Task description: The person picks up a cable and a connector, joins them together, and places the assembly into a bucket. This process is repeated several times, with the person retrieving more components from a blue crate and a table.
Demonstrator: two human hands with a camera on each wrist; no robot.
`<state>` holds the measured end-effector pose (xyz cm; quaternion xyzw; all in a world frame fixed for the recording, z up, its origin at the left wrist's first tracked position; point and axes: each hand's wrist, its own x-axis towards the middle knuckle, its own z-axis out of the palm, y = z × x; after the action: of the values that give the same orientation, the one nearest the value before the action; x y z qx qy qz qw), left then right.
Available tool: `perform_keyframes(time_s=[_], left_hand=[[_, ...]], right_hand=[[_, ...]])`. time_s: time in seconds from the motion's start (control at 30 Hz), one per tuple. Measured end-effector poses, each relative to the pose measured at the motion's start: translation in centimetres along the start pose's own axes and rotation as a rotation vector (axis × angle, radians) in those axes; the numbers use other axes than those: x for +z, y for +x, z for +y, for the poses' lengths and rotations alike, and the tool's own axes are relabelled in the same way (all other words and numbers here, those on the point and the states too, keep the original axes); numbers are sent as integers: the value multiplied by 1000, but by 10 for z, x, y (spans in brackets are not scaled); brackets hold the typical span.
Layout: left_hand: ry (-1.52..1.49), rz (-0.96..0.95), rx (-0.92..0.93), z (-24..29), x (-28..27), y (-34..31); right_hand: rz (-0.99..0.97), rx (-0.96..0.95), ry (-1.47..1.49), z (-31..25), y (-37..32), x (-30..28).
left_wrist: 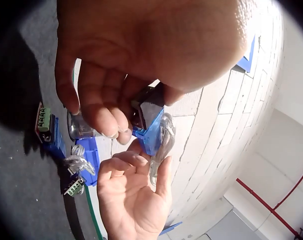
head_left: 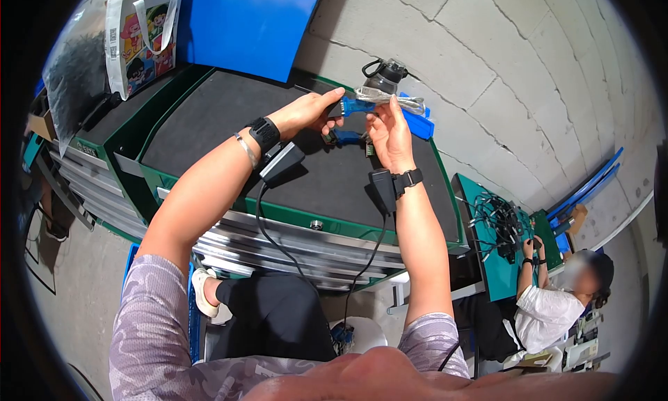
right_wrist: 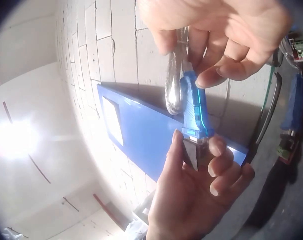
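Note:
A blue connector (head_left: 356, 106) with a coiled clear cable (right_wrist: 175, 75) is held up between both hands. My left hand (head_left: 305, 113) pinches the dark block (right_wrist: 193, 152) at the connector's end between thumb and fingers. The right hand (head_left: 391, 136) grips the blue connector's cable end and the coil, its thumb and fingers around them in the right wrist view. Below the hands, a second blue connector (head_left: 346, 137) with a green terminal block (left_wrist: 45, 119) lies on the dark mat (head_left: 229, 122).
A dark bottle (head_left: 384, 75) and a blue tray (head_left: 417, 124) are at the mat's far edge. A blue panel (head_left: 243, 25) and a printed bag (head_left: 142, 42) stand at the back left. At right, a seated person (head_left: 550, 317) works by a teal table (head_left: 487, 220) with black cables.

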<state>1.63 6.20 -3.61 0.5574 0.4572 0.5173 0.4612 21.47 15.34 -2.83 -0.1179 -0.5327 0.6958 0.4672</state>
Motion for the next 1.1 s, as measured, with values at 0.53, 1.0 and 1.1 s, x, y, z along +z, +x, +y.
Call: perform_keyframes(time_s=[0.53,1.0,1.1], left_hand=[[155,177,182,5,10,-3],[348,50,458,15,18,-13],[535,122,532,20,18,-17]], right_hand=[[-6,-54,-124,-3,-4,8],[-76,-77,-438,2,-12,17],[-63,-89,-514,2,-14,19]])
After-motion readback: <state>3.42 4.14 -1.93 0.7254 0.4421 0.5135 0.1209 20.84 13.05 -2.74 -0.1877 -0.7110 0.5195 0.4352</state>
